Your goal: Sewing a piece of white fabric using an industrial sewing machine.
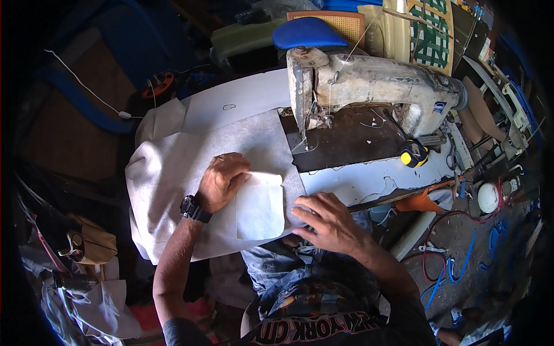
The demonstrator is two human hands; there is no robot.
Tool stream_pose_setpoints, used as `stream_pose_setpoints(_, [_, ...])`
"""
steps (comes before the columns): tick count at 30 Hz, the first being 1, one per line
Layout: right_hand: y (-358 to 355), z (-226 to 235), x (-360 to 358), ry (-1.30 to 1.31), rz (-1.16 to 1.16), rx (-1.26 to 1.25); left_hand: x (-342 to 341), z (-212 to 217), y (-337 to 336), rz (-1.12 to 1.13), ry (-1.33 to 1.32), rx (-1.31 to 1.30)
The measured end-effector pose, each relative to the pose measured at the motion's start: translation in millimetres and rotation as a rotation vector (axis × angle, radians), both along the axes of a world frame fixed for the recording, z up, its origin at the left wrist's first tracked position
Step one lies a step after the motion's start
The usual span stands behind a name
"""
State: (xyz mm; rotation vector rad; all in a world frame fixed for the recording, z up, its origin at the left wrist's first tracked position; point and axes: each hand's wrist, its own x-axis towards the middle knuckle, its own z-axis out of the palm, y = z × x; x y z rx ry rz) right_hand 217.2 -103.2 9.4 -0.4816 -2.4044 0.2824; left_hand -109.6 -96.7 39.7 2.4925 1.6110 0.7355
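A large pale grey cloth (167,190) drapes over the left part of the sewing table and hangs off its near edge. On top of it lies a smaller white rectangular piece of fabric (259,209), with its upper right corner slightly raised. My left hand (223,180), with a black watch at the wrist, has curled fingers and its thumb at the upper left corner of the white piece. Beside the right edge of the cloth is my right hand (328,224), fingers bent and apart, their tips close to the cloth's edge. The left fingertips are partly hidden.
A worn sewing machine (375,83) stands behind the cloth, its needle area right of it. A yellow and black tape measure (414,154) and scissors (453,160) sit on the table's right side. Blue straps (441,282) and a red hose lie on the floor at right.
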Motion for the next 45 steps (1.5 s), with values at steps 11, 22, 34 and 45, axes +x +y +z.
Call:
stream_pose_setpoints(11, [-5,-2,-19,-0.063,-0.068,-0.019,25,13,61,0.243,-0.169,-0.385])
stream_pose_setpoints(22, [8,-2,-2,0.024,-0.165,-0.017,17,7,92,0.06,-0.193,-0.261])
stream_pose_setpoints(34, [-11,-8,-24,-0.056,-0.005,0.079,-4,-11,55,0.194,-0.401,-0.232])
stream_pose_setpoints(45, [-7,-11,-19,0.017,-0.037,-0.026,17,-7,78,0.331,-0.134,-0.198])
